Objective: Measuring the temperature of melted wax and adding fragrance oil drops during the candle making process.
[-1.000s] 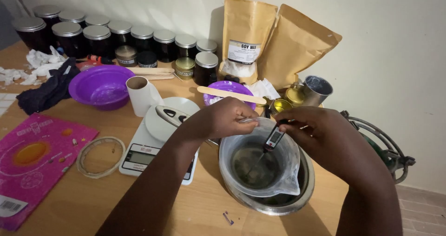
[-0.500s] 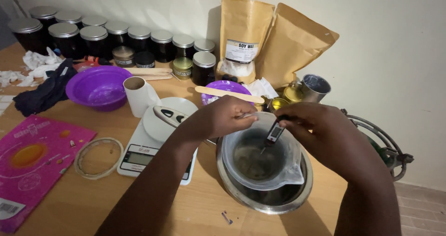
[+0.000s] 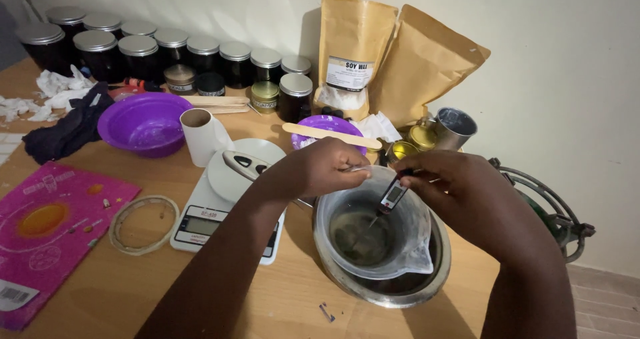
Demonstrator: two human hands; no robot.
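1. the right hand is closed in a pinch around the top of a small black thermometer; the probe points down and to the left into a clear plastic jug.
2. the left hand is curled shut on the far left rim of the jug; what its fingertips grip beyond the rim cannot be told.
3. the jug sits inside a round metal bowl on the wooden table, between and just below the two hands.
4. dark liquid lies at the bottom of the jug, around the probe tip.
5. a white kitchen scale stands just left of the bowl, under the left forearm.
6. a purple bowl sits farther left, well apart from both hands.
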